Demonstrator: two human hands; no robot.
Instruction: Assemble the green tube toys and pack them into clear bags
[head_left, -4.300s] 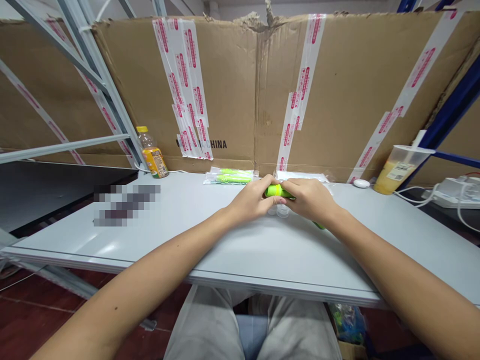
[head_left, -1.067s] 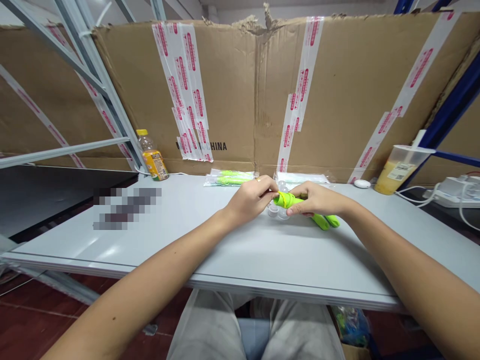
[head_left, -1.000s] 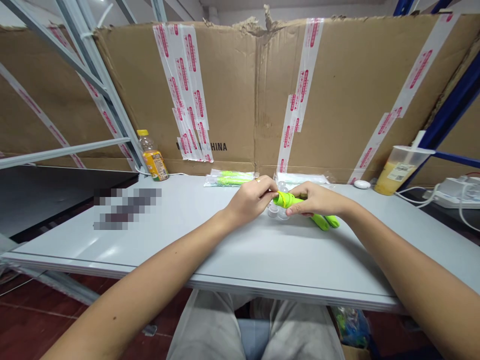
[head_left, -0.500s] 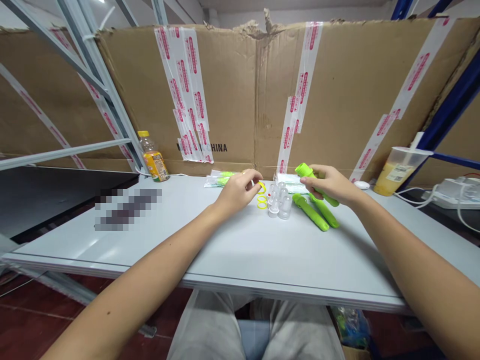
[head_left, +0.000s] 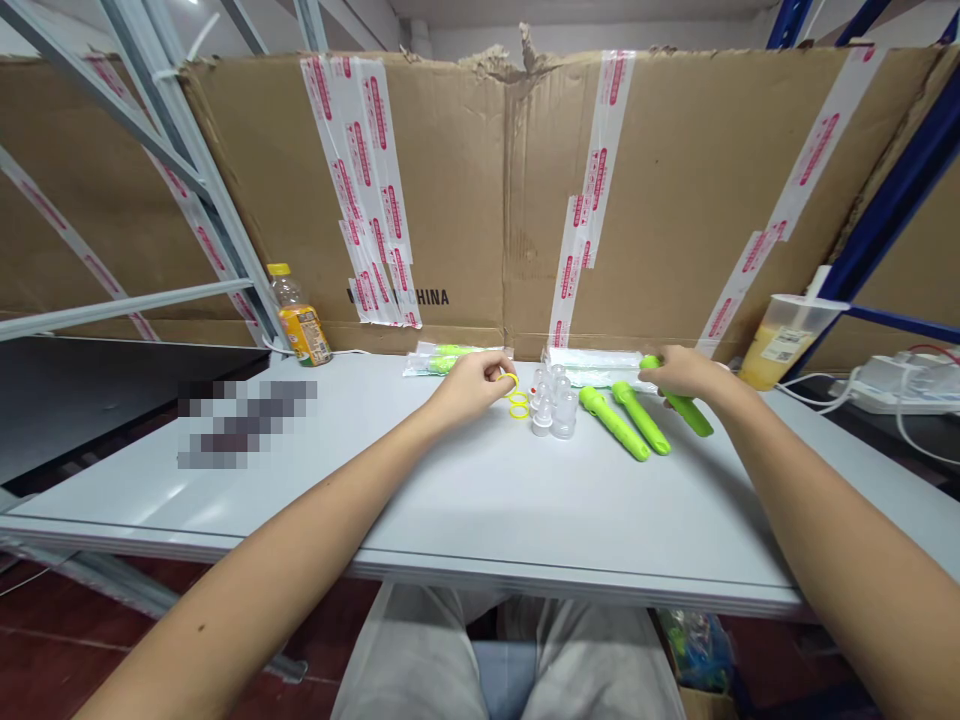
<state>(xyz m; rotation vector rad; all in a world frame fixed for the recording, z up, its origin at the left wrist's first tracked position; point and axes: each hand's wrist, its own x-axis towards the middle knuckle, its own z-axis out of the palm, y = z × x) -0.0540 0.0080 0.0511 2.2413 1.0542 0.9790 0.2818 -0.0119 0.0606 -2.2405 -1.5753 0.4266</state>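
Head view: a green tube [head_left: 691,414] is in the right hand [head_left: 686,372], grip curled round its upper part, beside two more green tubes [head_left: 615,425] on the bench [head_left: 450,500]. The left hand [head_left: 472,383] touches a yellow ring [head_left: 516,379] near clear plastic pieces [head_left: 564,415]; I cannot tell whether it grips. A steady, level hold should leave the neighbours unknocked.

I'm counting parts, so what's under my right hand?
Under your right hand, both ends of a green tube show; its middle is covered. Anything else directly beneath the hand can't be seen.
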